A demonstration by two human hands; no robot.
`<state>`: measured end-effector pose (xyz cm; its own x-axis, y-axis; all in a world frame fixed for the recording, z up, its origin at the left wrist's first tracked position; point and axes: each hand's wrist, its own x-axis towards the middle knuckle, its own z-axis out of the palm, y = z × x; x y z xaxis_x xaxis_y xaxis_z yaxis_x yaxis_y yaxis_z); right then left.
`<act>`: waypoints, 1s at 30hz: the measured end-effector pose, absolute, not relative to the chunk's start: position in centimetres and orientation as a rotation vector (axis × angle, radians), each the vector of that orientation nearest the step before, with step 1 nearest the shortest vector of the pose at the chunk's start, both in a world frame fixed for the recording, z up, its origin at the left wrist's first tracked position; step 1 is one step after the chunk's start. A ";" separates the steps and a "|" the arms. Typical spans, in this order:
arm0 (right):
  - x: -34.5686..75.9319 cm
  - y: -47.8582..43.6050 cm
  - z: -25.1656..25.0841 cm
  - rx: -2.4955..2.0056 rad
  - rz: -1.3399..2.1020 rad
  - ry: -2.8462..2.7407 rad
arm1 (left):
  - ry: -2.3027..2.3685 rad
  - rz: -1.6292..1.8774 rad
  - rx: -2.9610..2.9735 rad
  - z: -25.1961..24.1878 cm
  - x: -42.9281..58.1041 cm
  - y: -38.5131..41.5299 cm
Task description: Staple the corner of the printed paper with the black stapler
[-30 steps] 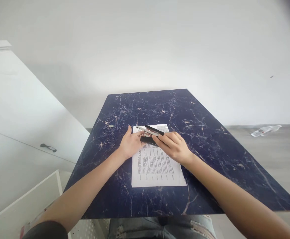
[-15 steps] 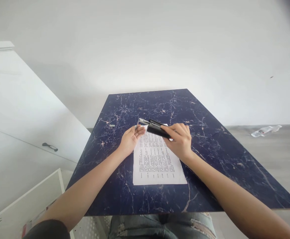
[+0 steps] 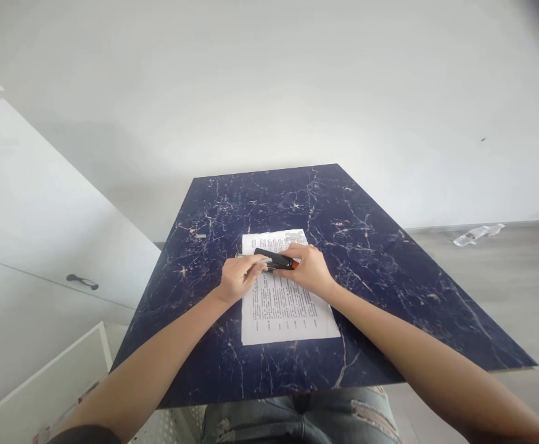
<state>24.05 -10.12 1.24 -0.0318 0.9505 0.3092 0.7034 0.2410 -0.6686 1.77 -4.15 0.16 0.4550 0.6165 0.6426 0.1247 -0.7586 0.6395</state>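
Observation:
A black stapler with an orange-red part lies over the upper half of a printed sheet stack. My right hand is wrapped round its right end. At its left end, my left hand has its fingers closed on a small pale strip, which looks like staples. The strip is close against the stapler; whether it is inside cannot be made out. Beneath both hands the paper rests on the dark blue marbled table.
A small pale piece lies on the table's left part. At the left stand a white cabinet with a dark handle and an open white bin-like box. A clear plastic wrapper lies on the floor at right.
Both hands have come lower and nearer to me over the paper, along with the stapler. My left fingers, spread before, have closed on the pale strip. The view has shifted slightly.

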 end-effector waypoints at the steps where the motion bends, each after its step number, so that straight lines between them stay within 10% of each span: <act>1: 24.1 -10.1 1.2 -1.523 0.442 -1.824 | 0.592 1.257 2.246 0.2 1.8 -4.0; 23: 25.5 -10.8 4.0 -0.854 0.323 -1.894 | 0.553 1.132 2.449 -0.1 1.8 -3.6; 30: 35.1 -6.7 1.1 -1.504 0.455 -1.410 | 1.552 0.941 2.564 2.0 -4.5 3.6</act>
<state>35.11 -6.73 1.10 0.2539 0.9055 0.3401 0.5363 0.1608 -0.8286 -4.45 3.56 2.04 0.3324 0.8066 0.4888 0.8067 -0.5117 0.2957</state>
